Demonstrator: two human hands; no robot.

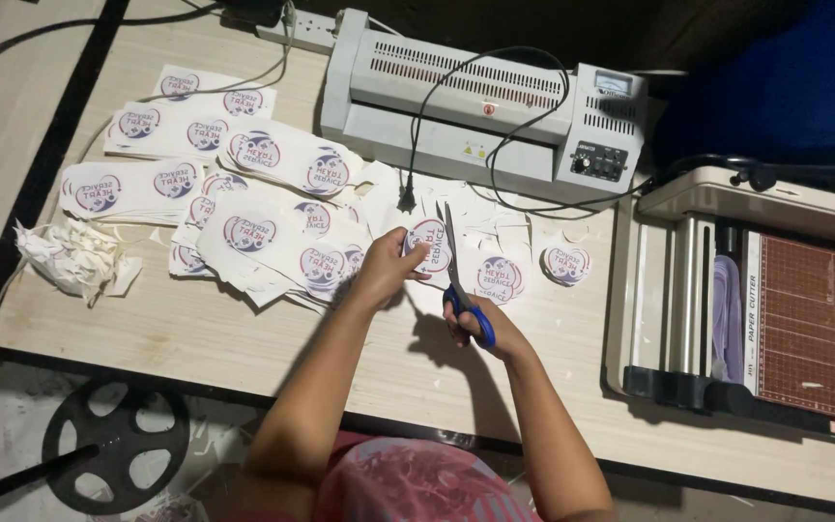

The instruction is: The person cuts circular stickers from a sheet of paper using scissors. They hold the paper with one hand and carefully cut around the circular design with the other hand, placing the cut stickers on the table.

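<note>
My left hand (pixel 386 266) pinches a round printed sticker (pixel 430 246) above the middle of the wooden table (pixel 195 333). My right hand (pixel 475 327) grips blue-handled scissors (pixel 456 266), whose blades point away from me and meet the sticker's right edge. Just right of the blades lie cut-out round stickers (pixel 501 278), and a small stack of them (pixel 566 263) sits farther right. Sheets of uncut printed stickers (pixel 273 232) spread out to the left of my left hand.
A white laminator (pixel 480 106) with a black cord stands at the back. A paper cutter (pixel 785 309) fills the right side. Crumpled paper scraps (pixel 74 256) lie at the left edge. A power strip (pixel 297 29) sits at the back; a black wheel (pixel 113 440) rests on the floor.
</note>
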